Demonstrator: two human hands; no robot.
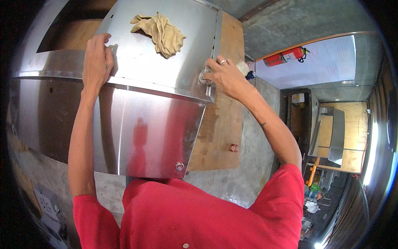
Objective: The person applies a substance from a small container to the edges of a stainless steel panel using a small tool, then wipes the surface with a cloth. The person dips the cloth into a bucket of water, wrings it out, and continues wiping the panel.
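Observation:
A large brushed stainless-steel cabinet (143, 66) fills the space in front of me, its lower panel shiny and reflecting my red shirt. My left hand (98, 62) rests on the steel top beside a rectangular cutout, fingers loosely bent, thumb apart, nothing visible in them. Pinched in my right hand (226, 79) is a crumpled grey wad (205, 76), perhaps steel wool, pressed against the right edge of the steel near its corner. A tan cloth glove or rag (161, 35) lies wrinkled on the top, between and beyond my hands.
The cabinet stands on a wooden board (219, 141) with a small reddish jar-like item (233, 147) on it. Concrete floor (259, 137) extends right. Farther right are a red fire extinguisher (286, 56), a whiteboard (319, 62) and a cluttered shelf with an orange tool (312, 172).

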